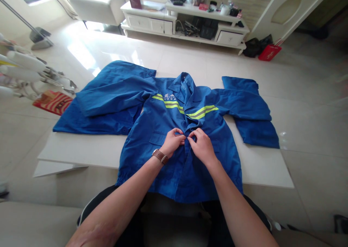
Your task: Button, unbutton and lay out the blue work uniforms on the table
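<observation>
A blue work jacket (152,134) with yellow reflective stripes lies face up on a white table (81,151), sleeves spread to both sides and its hem hanging over the near edge. My left hand (174,141), with a brown watch on the wrist, pinches the jacket's left front edge at mid-chest. My right hand (201,145) pinches the opposite front edge right beside it, fingertips touching. Both hands are closed on the fabric at the placket.
A second blue garment (108,98) lies folded under the jacket's left sleeve. A red bag (54,102) and a metal rack (24,73) sit on the floor at left. A white TV cabinet (185,22) stands at the back, a red bag (269,52) beside it.
</observation>
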`<state>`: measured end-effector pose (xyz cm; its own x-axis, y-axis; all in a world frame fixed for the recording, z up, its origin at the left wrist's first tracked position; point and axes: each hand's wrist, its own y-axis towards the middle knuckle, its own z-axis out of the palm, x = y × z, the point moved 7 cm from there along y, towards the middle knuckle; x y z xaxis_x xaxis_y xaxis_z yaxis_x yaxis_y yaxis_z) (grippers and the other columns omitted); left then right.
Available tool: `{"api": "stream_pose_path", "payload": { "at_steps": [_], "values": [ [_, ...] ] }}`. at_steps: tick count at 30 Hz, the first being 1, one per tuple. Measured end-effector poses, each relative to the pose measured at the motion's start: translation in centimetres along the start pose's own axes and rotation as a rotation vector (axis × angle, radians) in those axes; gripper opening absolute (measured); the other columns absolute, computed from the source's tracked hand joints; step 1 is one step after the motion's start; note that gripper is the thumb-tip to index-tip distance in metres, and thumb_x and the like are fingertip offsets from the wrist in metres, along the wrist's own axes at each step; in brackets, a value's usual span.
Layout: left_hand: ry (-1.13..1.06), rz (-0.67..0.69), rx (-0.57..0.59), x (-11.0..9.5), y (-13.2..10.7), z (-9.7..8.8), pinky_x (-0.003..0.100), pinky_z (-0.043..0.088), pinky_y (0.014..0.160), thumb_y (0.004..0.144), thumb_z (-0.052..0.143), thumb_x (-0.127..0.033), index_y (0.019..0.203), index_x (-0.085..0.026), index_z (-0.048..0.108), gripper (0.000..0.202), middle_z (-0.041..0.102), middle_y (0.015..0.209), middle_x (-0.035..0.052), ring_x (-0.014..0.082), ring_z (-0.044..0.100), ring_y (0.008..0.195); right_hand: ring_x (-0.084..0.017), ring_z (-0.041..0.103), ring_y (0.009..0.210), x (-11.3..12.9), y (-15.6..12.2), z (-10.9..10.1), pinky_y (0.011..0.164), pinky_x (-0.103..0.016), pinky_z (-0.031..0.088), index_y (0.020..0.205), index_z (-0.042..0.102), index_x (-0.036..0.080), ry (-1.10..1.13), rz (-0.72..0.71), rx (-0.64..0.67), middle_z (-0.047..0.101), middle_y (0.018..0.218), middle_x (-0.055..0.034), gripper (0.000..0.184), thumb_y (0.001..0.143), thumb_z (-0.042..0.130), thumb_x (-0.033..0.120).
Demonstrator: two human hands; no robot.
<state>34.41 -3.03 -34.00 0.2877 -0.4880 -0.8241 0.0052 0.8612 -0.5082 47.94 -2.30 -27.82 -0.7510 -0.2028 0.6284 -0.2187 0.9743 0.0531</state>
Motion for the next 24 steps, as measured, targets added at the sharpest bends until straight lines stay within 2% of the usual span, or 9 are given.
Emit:
{"api": "stream_pose_path", "payload": {
  "at_steps": [6,11,17,24],
  "values": [
    [0.155,-0.005,0.072,-0.29,-0.43,0.22,0.02,0.051,0.06,0.064,0.08,-0.016,0.077,-0.016,0.062,0.023,0.059,0.068,-0.0037,0.0084,0.058,0.062,-0.02,0.06,0.086,0.4,-0.25,0.05,0.072,-0.03,0.042,0.088,0.063,0.023,-0.046,0.012,-0.015,0.062,0.098,-0.0041,0.007,0.093,0.058,0.02],
    [0.263,0.022,0.123,-0.24,-0.28,0.42,0.019,0.045,0.055,0.067,0.081,-0.024,0.072,-0.013,0.065,0.02,0.059,0.064,-0.0029,0.0077,0.054,0.058,-0.021,0.06,0.088,0.51,-0.18,0.13,0.071,-0.03,0.041,0.088,0.061,0.022,-0.049,0.017,-0.031,0.061,0.099,-0.0043,0.007,0.092,0.056,0.02],
    [0.329,-0.006,0.111,-0.24,0.01,0.16,0.02,0.045,0.055,0.073,0.076,-0.023,0.068,-0.014,0.064,0.016,0.061,0.058,-0.0022,0.0095,0.058,0.055,-0.021,0.06,0.089,0.39,-0.23,0.15,0.072,-0.031,0.041,0.088,0.06,0.023,-0.031,0.022,-0.035,0.061,0.099,-0.0048,0.007,0.093,0.055,0.021],
    [0.451,0.11,0.133,-0.67,0.23,0.08,0.019,0.038,0.048,0.074,0.072,-0.023,0.065,-0.016,0.061,0.016,0.06,0.05,-0.0024,0.0106,0.057,0.049,-0.021,0.06,0.087,0.34,-0.14,0.24,0.072,-0.031,0.041,0.087,0.059,0.023,-0.003,0.014,-0.032,0.061,0.098,-0.0045,0.006,0.091,0.055,0.021]
  ]
}}
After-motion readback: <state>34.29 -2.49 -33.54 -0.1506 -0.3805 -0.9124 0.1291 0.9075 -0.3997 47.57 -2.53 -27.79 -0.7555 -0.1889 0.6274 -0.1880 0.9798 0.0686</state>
